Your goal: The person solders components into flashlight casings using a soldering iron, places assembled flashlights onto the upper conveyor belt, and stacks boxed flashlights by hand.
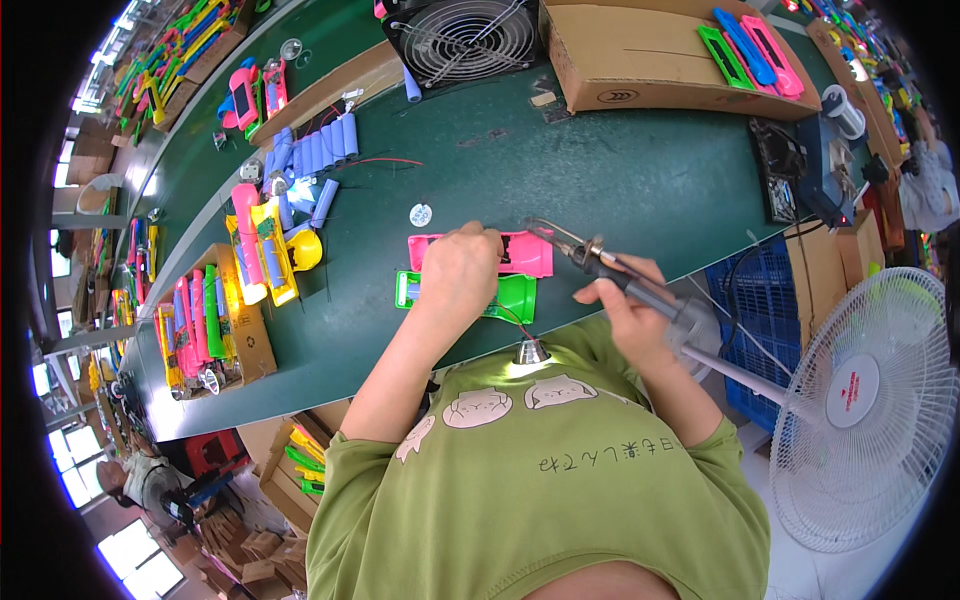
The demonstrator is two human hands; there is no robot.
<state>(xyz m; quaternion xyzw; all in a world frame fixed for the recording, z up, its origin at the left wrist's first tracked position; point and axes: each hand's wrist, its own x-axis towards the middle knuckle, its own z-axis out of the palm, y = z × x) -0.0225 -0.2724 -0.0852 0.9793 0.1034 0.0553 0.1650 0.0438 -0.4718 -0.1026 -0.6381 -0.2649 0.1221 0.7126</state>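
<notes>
My right hand grips a soldering iron, its metal tip pointing left above the far edge of a pink plastic casing. Over that casing lies my left hand, fingers curled together at the far side; what they pinch, if anything, is hidden. Nearer to me is a green casing, partly covered by the same hand, with a blue cell at its left end. Wires run from it to a shiny lamp head at the table's near edge. A round white sticker rests beyond the casings.
Blue cylindrical cells and yellow and pink casings lie left, beside a carton of casings. A metal-grilled fan and cardboard box stand at the back. Right are a solder spool and white fan.
</notes>
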